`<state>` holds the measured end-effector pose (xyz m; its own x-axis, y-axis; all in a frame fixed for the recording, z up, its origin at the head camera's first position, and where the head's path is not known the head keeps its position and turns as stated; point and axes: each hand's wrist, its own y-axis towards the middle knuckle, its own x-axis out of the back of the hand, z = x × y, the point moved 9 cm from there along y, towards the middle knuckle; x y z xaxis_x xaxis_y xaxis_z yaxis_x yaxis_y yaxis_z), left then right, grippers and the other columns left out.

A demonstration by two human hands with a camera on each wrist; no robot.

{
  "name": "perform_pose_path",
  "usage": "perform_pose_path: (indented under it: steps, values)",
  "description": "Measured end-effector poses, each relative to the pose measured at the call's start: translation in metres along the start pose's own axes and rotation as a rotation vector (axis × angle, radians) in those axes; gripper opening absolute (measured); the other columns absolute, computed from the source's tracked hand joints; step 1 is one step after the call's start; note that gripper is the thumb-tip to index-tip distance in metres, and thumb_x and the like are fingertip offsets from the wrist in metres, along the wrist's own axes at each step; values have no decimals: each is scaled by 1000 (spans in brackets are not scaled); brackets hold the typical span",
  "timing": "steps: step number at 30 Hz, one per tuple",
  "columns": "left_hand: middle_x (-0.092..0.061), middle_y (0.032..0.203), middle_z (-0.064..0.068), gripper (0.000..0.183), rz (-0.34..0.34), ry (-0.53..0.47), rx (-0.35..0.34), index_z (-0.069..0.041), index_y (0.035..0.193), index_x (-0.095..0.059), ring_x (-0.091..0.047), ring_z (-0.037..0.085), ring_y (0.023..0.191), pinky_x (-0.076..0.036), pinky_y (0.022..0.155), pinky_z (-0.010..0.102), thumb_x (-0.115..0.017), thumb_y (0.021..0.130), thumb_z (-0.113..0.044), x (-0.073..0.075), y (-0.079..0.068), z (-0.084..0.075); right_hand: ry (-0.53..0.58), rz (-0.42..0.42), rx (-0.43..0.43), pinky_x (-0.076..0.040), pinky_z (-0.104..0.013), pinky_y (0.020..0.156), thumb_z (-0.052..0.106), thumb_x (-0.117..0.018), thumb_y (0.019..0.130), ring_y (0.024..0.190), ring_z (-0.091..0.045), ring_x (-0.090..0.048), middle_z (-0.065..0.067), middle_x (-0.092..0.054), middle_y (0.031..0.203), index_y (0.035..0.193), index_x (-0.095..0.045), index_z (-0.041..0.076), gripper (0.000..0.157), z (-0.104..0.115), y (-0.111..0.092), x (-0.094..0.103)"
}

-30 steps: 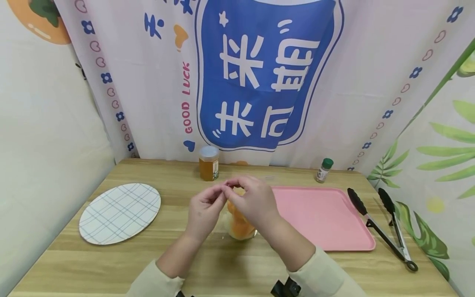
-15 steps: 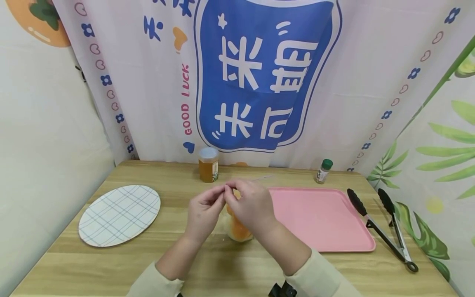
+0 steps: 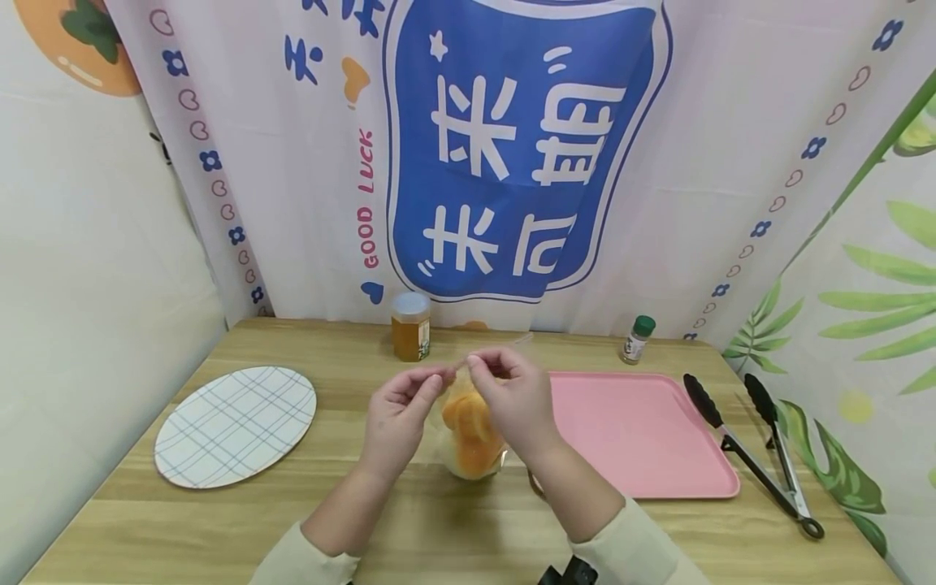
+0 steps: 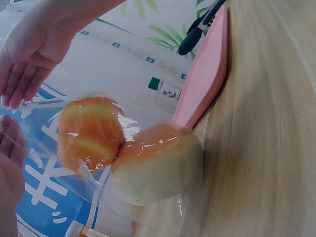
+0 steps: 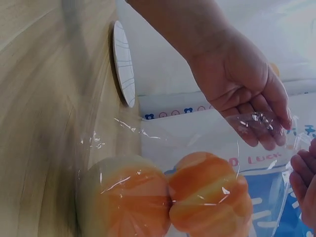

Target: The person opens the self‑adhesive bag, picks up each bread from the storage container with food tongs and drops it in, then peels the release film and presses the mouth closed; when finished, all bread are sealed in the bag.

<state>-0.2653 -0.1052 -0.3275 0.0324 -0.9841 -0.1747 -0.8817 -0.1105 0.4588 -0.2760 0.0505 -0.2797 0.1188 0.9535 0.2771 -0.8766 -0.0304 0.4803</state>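
A clear plastic bag (image 5: 143, 131) with bread rolls inside stands upright on the wooden table in front of me. One roll (image 4: 158, 168) is pale below and browned on top; an orange-brown ridged one (image 4: 91, 133) sits above it. My left hand (image 3: 398, 414) pinches the bag's top edge between thumb and fingers. Close to its right, my right hand (image 3: 519, 402) pinches the same edge, with a short stretch of film between the fingertips. Part of the rolls is hidden behind the right hand in the head view.
To the left lies an oval checked board (image 3: 237, 426). A pink tray (image 3: 643, 439) is on the right, with black-tipped tongs (image 3: 760, 463) beyond it. At the back stand a honey-coloured jar (image 3: 411, 329) and a small green-capped bottle (image 3: 639, 340).
The fingertips, together before, have moved slightly apart along the bag's top edge. The right hand has shifted right, and more of the rolls shows between the hands.
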Motion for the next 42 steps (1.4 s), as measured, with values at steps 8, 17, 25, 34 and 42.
perform_pose_path:
  steps: [8,17,25,34,42]
  values:
    - [-74,99,-14,20,-10,-69,22,16,108,-55,-69,2,99,-56,93,22,-50,100,-1,2,-1,4,248,-136,-82,-60,-19,77,3,-66,91,79,-5,-70,-15,-74,88,92,-67,-7,10,-22,1,25]
    - [-75,98,-13,21,-12,-79,34,14,109,-52,-71,4,96,-59,90,24,-47,102,-5,5,0,8,332,-223,-125,-61,-22,79,2,-63,93,80,-5,-72,8,-73,82,94,-64,-8,11,-34,1,54]
    - [-75,97,-11,21,-20,-87,38,12,108,-51,-72,6,95,-60,88,27,-47,103,-9,10,2,9,330,-270,-143,-61,-24,83,3,-60,95,81,-5,-71,12,-72,79,93,-64,-1,6,-40,2,76]
    - [-75,96,-11,16,-48,-91,78,4,107,-52,-72,7,95,-60,89,28,-46,104,-11,17,5,13,311,-343,-118,-60,-23,83,8,-61,96,81,-7,-72,9,-73,80,91,-65,1,10,-47,0,105]
    - [-76,96,-10,10,-79,-109,110,-7,104,-54,-73,10,95,-59,90,29,-45,104,-12,24,8,17,306,-426,-154,-59,-20,82,13,-62,97,82,-6,-72,8,-74,83,91,-65,5,10,-52,-9,135]
